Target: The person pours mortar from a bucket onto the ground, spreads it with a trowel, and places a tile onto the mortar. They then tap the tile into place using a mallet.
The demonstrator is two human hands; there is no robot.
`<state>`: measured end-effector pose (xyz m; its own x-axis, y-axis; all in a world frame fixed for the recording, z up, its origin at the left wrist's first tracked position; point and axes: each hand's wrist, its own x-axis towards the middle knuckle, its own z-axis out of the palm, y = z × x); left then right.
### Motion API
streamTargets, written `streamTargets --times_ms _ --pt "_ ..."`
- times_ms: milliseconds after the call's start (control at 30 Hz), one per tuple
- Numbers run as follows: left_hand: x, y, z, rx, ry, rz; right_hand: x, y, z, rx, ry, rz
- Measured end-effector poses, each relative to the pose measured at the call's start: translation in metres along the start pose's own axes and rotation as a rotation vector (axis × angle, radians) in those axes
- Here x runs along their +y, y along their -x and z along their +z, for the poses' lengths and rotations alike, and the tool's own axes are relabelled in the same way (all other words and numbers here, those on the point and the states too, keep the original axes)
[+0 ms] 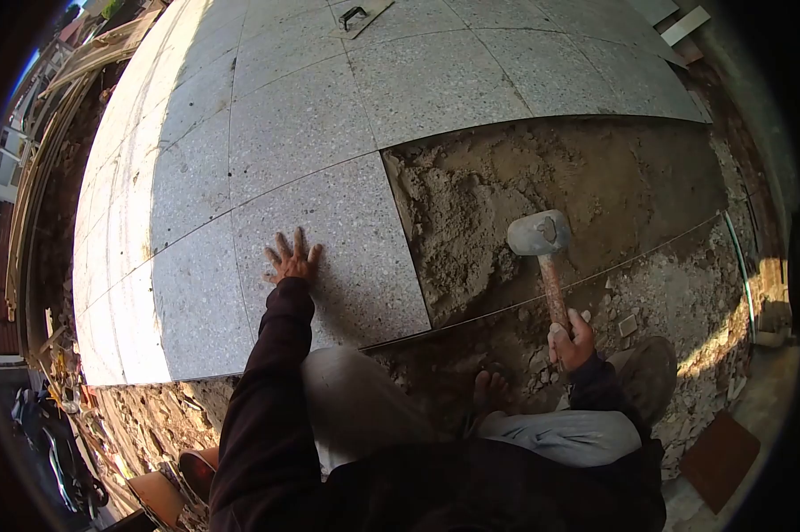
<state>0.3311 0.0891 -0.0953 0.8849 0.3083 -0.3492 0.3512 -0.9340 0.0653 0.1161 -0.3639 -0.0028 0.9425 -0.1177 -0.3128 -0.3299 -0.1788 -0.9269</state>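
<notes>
My left hand [292, 259] lies flat with fingers spread on a speckled grey floor tile [355, 222], whose right edge borders the bare mortar bed. In my right hand [573, 341] is a rubber mallet [540, 234], gripped near the end of its wooden handle. The pale mallet head overlaps the wet mortar [460, 213] in this view. A string line [630, 261] runs along the front of the tile and mortar bed, crossing close to the mallet handle.
More laid tiles [293, 124] stretch out ahead and to the left, partly sunlit. A trowel-like float with a black handle [354, 16] lies on them. Rubble [675, 310] covers the ground at right, near a brown square board [719, 461]. Planks [41, 168] are stacked at far left.
</notes>
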Motion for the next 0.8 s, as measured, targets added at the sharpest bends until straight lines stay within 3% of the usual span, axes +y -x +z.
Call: streamTargets --times_ms 233,300,600,800 --pt "0.001 -0.017 0.002 -0.094 0.012 -0.044 -0.001 -0.037 0.048 -0.288 -0.546 0.276" --pt "-0.01 -0.04 0.014 -0.078 -0.131 0.105 0.0 -0.056 0.07 -0.352 -0.649 0.311" --pt "0.003 -0.043 -0.009 -0.247 -0.138 -0.051 -0.017 -0.152 0.152 -0.361 -0.877 0.344" --pt "0.004 -0.046 -0.014 -0.286 -0.153 -0.082 -0.024 -0.19 0.186 -0.312 -0.879 0.195"
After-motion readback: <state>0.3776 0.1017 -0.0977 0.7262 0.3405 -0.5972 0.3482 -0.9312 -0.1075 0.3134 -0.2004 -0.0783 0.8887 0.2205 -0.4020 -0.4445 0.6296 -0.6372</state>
